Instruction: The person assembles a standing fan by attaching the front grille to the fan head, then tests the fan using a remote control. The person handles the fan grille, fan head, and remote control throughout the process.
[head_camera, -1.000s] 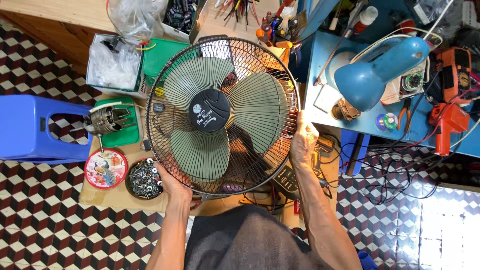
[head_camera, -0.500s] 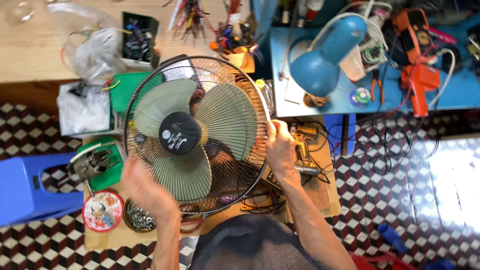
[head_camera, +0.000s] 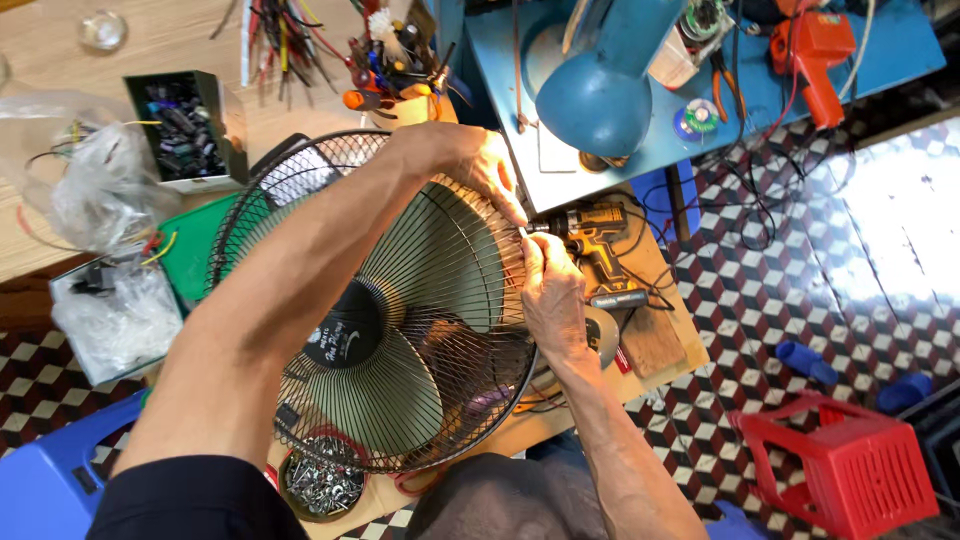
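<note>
- Left hand reaches across the round black wire fan guard, fingers pinched on its rim (steadying it).
- Right hand fingers close on the same rim spot, beside the cordless drill.

Left hand reaching across; right hand pinching.

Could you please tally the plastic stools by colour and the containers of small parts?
Red stools: 1
Blue stools: 1
Round tins of screws: 1
Boxes of small parts: 1
Total: 4
</note>
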